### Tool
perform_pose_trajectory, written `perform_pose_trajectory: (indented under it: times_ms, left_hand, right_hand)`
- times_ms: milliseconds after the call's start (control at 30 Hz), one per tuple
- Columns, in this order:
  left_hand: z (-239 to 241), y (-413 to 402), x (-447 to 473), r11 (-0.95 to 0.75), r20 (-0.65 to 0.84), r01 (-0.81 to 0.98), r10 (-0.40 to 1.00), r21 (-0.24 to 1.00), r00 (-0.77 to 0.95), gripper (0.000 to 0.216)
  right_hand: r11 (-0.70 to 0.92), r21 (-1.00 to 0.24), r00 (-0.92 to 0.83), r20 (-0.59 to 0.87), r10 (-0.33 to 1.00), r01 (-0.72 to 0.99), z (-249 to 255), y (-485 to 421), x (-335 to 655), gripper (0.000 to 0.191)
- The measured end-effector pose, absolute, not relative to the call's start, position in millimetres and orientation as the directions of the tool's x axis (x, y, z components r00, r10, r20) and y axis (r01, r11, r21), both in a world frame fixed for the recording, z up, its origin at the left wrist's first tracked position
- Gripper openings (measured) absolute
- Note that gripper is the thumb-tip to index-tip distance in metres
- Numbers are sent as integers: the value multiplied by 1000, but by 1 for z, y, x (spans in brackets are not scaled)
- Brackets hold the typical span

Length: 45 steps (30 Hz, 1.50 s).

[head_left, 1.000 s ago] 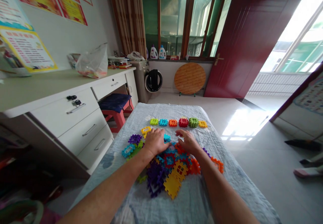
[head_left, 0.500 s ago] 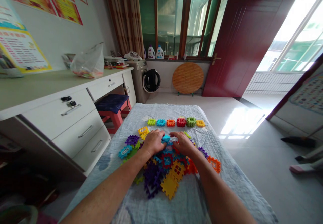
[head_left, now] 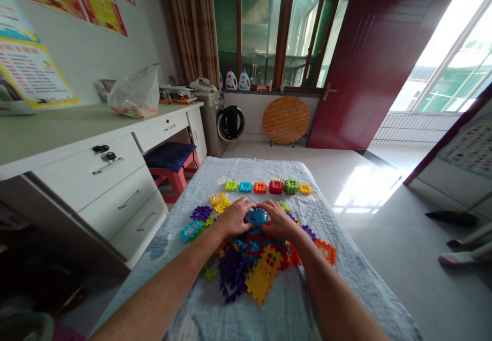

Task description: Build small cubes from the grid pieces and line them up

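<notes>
Between both hands is a blue toy building block [head_left: 257, 217], with notched edges. My left hand [head_left: 237, 219] grips its left side and my right hand [head_left: 277, 220] its right side, fingers curled round it. Below and around the hands spreads a pile of interlocking plastic pieces: a purple piece [head_left: 232, 274], a yellow piece [head_left: 259, 282], a yellow window piece [head_left: 271, 260] and a red piece with a blue window [head_left: 254, 244]. To the left lies a blue window piece [head_left: 191, 231]; to the right, an orange piece [head_left: 326, 251]. My palms hide part of the pile.
Beyond the hands, a row of blocks runs across the cloth-covered table [head_left: 172, 300], among them a red block [head_left: 275, 186] and a green block [head_left: 291, 186]. A white desk [head_left: 103, 177] and a stool [head_left: 171, 157] stand to the left. A round wooden board [head_left: 286, 118] leans by the wall.
My right hand has closed in on the blue block, which now sits lower and tilted between both hands, showing more of its face. The row of blocks is unmoved.
</notes>
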<state>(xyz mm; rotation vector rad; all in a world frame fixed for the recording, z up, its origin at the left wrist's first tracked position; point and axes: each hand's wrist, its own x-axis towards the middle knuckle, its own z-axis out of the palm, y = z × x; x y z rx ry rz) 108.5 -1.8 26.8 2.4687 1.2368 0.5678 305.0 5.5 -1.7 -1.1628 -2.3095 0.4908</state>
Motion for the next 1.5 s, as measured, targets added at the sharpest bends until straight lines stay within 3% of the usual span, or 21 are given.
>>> perform_pose_trajectory:
  times_ms: [67,233,367,533,633,800,933,1167,1500]
  left_hand:
    - [30,-5,104,-566,245,673,821,476,516,47]
    - [43,-12,75,-519,394,704,848,484,354,32]
    - [35,-8,30,-412,470,764,868,496,162,25]
    - [10,2,-21,-322,525,832,850,451,45,30]
    - [-2,2,-39,-266,488,824,873,500,-15,35]
    - [-16,1,-51,-104,273,678,950,727,-148,46]
    - [-20,2,-47,-108,244,620,960,777,-139,47]
    - [-21,3,-40,-134,264,622,957,772,-121,43]
    - [-22,2,-39,-151,283,638,953,755,-109,37]
  right_hand:
    - [528,-527,-441,294,848,665,0,6,305,49]
    - [530,-510,-403,345,848,677,2,6,299,41]
    - [544,-472,-466,282,839,694,3,4,289,44]
    - [534,-443,-507,190,841,720,3,3,283,44]
    - [538,-453,-519,179,836,711,3,3,283,45]
    - [556,-488,-544,183,819,673,3,6,286,44]
    - [578,-517,-574,190,797,631,5,7,286,43]
    - [557,-522,-584,132,801,646,11,8,284,42]
    - [587,-494,-588,175,790,641,10,8,280,53]
